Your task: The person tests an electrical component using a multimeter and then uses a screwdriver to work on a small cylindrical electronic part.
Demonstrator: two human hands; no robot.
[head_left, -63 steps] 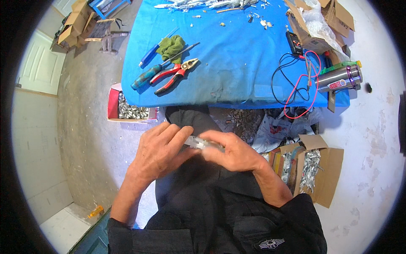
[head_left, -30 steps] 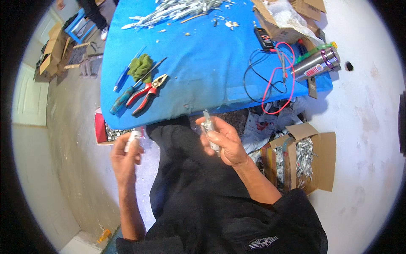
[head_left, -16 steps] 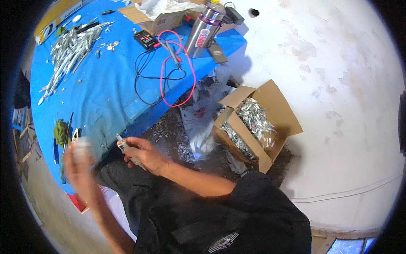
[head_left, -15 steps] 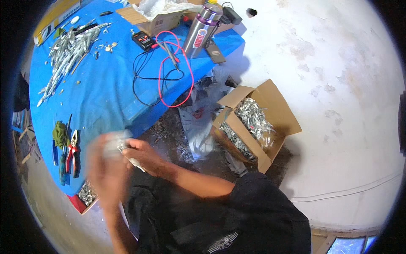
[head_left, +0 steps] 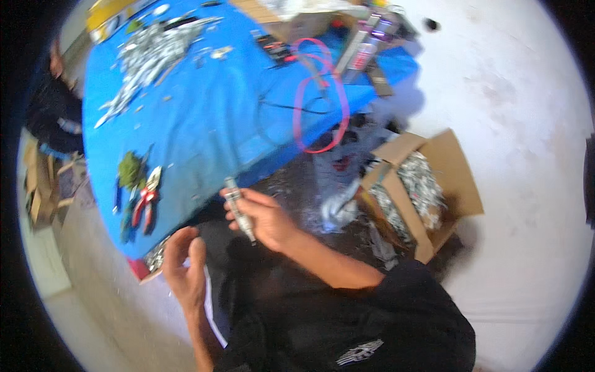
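Note:
My right hand [head_left: 266,217] grips a slim pale-grey rod-like piece [head_left: 240,208] between thumb and fingers, just off the near edge of the blue-covered table [head_left: 204,136]. The piece slants, with a thin dark tip at its lower end; I cannot make out its exact kind. To its left, below the table edge, my left hand [head_left: 186,263] is apart from it, fingers loosely bent, thumb separate, nothing seen in them. Nearest on the cloth lie red-handled pliers [head_left: 147,198], a screwdriver [head_left: 128,217] and a crumpled green cloth [head_left: 129,168]. A heap of similar grey rods [head_left: 152,56] lies farther back.
A multimeter [head_left: 273,49] with red and black leads [head_left: 345,111] and a steel flask [head_left: 365,46] stand at the back right. Right of the table, an open cardboard box [head_left: 462,177] holds many grey pieces. A person in dark clothes [head_left: 56,111] is at the far left.
My hands have come apart: the left dropped down and away, while the right keeps the grey piece, now plainly visible. The whole view has shifted, moving the table rightward in the picture.

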